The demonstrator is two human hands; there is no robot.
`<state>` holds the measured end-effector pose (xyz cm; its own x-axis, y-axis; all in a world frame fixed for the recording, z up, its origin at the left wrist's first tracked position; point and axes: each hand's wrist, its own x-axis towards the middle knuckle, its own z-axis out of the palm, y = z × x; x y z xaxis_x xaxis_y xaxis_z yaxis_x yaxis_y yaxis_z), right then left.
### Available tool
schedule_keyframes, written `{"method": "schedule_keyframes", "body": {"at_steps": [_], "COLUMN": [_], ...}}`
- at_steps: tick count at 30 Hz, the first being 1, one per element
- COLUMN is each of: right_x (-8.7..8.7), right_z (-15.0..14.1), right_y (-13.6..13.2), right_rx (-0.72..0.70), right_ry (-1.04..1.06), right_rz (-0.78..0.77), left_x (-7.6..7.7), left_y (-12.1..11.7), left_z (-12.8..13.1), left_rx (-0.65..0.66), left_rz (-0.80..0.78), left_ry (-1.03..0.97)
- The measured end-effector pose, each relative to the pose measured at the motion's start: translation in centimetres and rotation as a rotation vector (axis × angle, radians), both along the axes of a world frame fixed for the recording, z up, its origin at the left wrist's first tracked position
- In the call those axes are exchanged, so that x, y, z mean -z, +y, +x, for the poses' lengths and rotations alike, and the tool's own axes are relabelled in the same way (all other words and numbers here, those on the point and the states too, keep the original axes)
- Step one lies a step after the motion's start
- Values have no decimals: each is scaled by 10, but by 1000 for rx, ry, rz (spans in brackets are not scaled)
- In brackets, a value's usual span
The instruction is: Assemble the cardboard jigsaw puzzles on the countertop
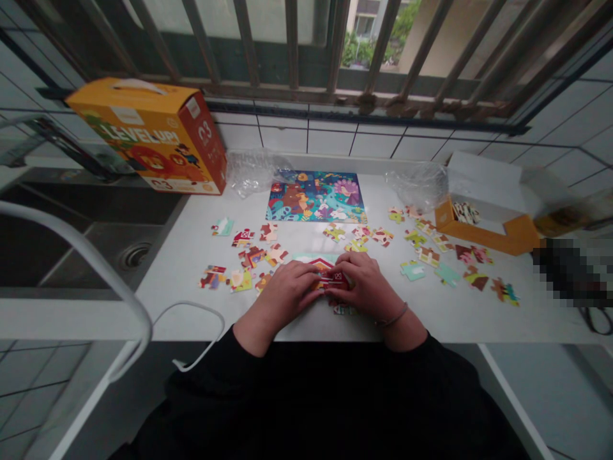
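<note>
Several joined puzzle pieces with a red barn (322,263) lie flat on the counter in front of me, partly covered by my fingers. On their left side, my left hand (293,286) has its fingers curled and pressed onto the pieces. My right hand (361,281) grips the red piece at the right side, thumb and fingers closed about its edge. Just below the right hand, a dark red puzzle piece (343,309) shows in part. Loose pieces surround both hands, among them a barn-roof piece (243,237) to the left and a mint-green piece (412,270) to the right.
A finished-picture sheet (316,197) lies behind the hands. An orange box (153,137) stands at the back left beside a sink (96,255). An opened orange-and-white box (488,230) holds more pieces at right. Crumpled clear plastic (253,171) and a white cable (211,306) lie nearby.
</note>
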<state>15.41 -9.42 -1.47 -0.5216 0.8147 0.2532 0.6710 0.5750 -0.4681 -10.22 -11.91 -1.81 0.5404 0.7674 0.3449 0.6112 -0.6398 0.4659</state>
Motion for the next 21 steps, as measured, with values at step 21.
{"method": "schedule_keyframes", "body": {"at_steps": [21], "right_x": [-1], "right_z": [-2], "right_y": [-1], "right_rx": [4], "right_ry": [-30], "right_rz": [-4], "left_x": [-2], "left_y": [0], "left_z": [2], "left_rx": [-7], "left_rz": [-14], "left_ry": [31]}}
